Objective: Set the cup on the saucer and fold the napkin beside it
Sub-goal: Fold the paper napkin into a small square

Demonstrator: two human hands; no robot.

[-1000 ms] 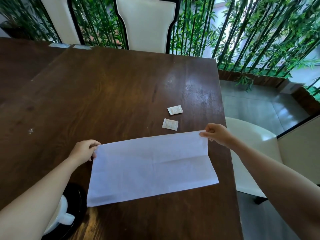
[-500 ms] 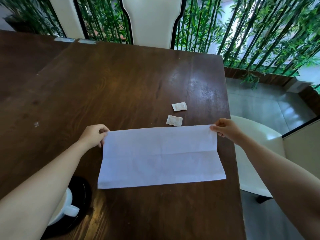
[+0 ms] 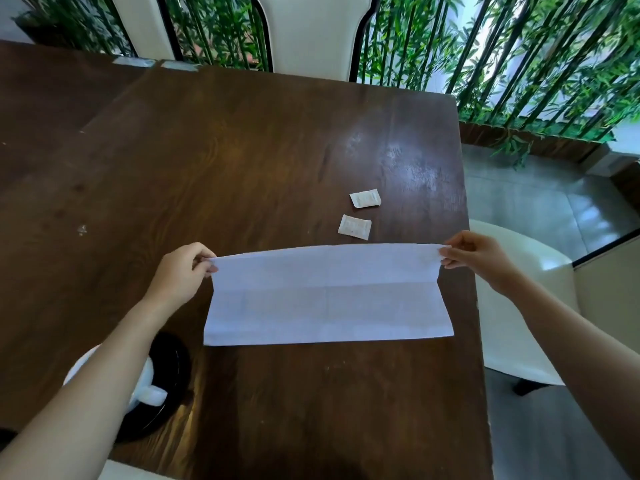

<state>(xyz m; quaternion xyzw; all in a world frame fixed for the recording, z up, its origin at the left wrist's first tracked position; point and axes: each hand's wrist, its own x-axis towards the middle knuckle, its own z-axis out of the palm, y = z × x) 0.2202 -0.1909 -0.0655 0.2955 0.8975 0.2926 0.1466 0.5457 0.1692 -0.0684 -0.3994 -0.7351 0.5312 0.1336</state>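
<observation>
Both grips pinched shut on far corners of napkin (image 3: 327, 296): left hand (image 3: 180, 275) at 9 o'clock, right hand (image 3: 479, 259) at 3. Near edge flat on desk (image 3: 242, 150). Cup (image 3: 147, 393) on saucer (image 3: 173, 379) at 7 o'clock, under left forearm. Two packets (image 3: 354, 226) at 12.

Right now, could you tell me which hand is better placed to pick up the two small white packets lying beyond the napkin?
The right hand, I'd judge: the two small white packets lie toward its end of the white paper napkin, far from the left hand. It must release its corner first.
</observation>
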